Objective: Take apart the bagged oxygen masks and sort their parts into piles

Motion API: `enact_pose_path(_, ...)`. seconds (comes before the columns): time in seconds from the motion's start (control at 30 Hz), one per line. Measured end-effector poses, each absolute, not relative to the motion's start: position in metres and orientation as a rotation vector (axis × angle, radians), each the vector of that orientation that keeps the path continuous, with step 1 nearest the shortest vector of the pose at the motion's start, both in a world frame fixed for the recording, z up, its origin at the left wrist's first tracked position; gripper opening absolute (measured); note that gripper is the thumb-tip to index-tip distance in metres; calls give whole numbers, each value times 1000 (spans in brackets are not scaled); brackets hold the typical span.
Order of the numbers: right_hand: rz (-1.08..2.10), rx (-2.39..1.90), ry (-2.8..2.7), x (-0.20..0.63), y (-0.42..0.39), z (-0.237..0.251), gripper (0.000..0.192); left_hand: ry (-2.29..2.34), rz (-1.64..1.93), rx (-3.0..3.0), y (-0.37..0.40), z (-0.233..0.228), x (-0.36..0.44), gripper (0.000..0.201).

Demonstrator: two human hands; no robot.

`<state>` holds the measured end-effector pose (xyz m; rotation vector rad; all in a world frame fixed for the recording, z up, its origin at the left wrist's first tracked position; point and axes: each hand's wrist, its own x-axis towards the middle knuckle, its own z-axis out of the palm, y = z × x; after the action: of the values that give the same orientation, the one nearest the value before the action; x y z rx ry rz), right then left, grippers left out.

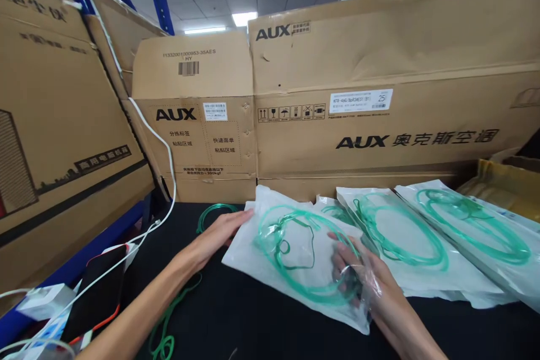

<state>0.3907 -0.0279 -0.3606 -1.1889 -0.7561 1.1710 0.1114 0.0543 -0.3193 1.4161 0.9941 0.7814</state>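
A clear-and-white pouch (248, 259) with coiled green tubing (291, 275) inside is held tilted above the black table. My left hand (223, 228) grips its upper left edge, fingers closed and the tips partly hidden. At the right end my right hand (363, 270) holds the pouch, its curled fingers seen through the clear film; whether they are inside it I cannot tell. Behind my left hand lies a loose green coil (211, 214). More green tubing (166, 315) rests on the table below my left forearm.
To the right lie similar pouches, one in the middle (396, 228) and one farther right (472, 219). AUX cartons (379, 67) wall off the back. At left are a black phone (99, 292), a white charger (46, 301) and a white cable (169, 152). A blue rack edge borders them.
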Motion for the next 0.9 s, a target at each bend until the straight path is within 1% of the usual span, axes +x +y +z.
enact_pose_path(0.07, 1149, -1213, -776, 387, -27, -352, 65, 1099, 758, 1577, 70, -323, 114, 50)
enact_pose_path(0.13, 1074, -1249, -786, 392, -28, -345, 66, 1142, 778, 1614, 85, -330, 116, 50)
enact_pose_path(0.3, 836, -1427, -724, 440, -42, -327, 69, 1233, 857, 1639, 114, -345, 107, 47)
enact_pose_path(0.43, 626, -1404, -654, 458, -49, -310, 56, 1203, 828, 1661, 124, -347, 115, 54)
enact_pose_path(0.53, 639, -1359, -690, 443, -41, -299, 49, 1100, 746, 1704, 123, -345, 138, 57)
enact_pose_path(0.67, 744, -1309, -650, 423, -28, -293, 52, 1032, 729, 1743, 124, -344, 161, 47)
enact_pose_path(0.7, 751, -1293, -645, 422, -25, -293, 53, 1049, 745, 1736, 126, -346, 162, 48)
enact_pose_path(0.83, 728, -1275, -653, 424, -20, -298, 54, 1166, 808, 1669, 131, -353, 158, 69)
enact_pose_path(0.9, 677, -1270, -646, 425, -18, -300, 49, 1159, 797, 1666, 131, -353, 156, 67)
